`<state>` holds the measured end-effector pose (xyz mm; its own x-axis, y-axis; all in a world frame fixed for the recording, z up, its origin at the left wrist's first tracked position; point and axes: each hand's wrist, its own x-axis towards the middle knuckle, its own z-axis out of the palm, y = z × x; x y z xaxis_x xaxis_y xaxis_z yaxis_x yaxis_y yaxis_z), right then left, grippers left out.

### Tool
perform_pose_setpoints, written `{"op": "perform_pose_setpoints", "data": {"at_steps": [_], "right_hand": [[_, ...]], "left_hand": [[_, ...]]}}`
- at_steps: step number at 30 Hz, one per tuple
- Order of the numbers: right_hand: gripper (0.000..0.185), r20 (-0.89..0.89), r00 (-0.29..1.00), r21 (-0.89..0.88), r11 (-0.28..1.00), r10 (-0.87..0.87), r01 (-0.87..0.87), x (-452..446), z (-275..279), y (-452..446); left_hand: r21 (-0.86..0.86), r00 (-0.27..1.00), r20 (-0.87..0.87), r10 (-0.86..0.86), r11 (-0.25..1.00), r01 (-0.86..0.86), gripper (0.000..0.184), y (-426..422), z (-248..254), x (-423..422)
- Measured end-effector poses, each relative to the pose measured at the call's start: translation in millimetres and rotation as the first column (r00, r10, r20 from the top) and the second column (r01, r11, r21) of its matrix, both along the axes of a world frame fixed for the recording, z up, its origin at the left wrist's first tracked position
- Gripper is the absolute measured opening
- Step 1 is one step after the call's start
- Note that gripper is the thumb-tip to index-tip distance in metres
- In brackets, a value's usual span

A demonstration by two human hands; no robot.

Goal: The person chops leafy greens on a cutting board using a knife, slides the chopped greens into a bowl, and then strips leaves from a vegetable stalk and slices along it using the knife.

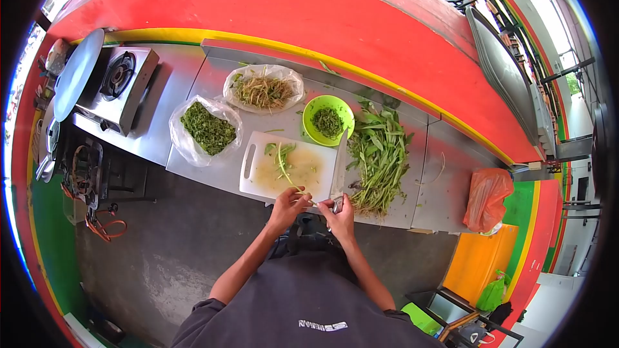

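My left hand (291,207) is closed on a leafy green stem (282,166), whose leaves lie over the white cutting board (253,185). My right hand (339,218) grips a knife (339,164) with its broad blade pointing away from me, along the board's right edge. Both hands meet at the stem's lower end, at the counter's front edge. Brownish-green stains and leaf scraps mark the board. Behind it stands a lime-green bowl (349,115) of chopped greens (327,122). To the right lies a large heap of long-leaved greens (379,148), with roots toward me.
A plastic bag of chopped greens (207,129) sits left of the board; another bag with root ends (264,92) is behind. A gas stove (122,84) stands far left, an orange plastic bag (488,200) at right. A red wall (290,6) borders the steel counter (184,77).
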<state>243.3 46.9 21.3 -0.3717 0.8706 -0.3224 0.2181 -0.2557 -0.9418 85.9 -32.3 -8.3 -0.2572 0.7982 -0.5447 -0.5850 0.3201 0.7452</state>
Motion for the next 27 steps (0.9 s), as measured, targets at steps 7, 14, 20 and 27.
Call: {"op": "perform_pose_setpoints", "data": {"at_steps": [7, 14, 20, 27], "right_hand": [[0.032, 0.137, 0.991, 0.091, 0.996, 0.009, -0.021, 2, 6, 0], [0.03, 0.0, 0.997, -0.002, 0.997, 0.071, -0.071, 8, 2, -6], [0.022, 0.0, 1.0, 0.021, 1.0, 0.017, -0.017, 16, -13, -8], [0.046, 0.233, 0.965, 0.077, 0.987, 0.118, -0.139, 40, -16, -20]], "left_hand": [[0.065, 0.204, -0.979, 0.027, 0.982, 0.18, 0.041, -7, 48, -3], [-0.032, 0.087, -0.989, -0.116, 0.763, 0.645, 0.021, -10, 19, -24], [0.071, 0.318, -0.939, -0.128, 0.833, 0.548, 0.019, -6, 2, -19], [-0.121, 0.257, -0.941, -0.22, 0.928, 0.351, 0.019, 17, -50, -26]]}}
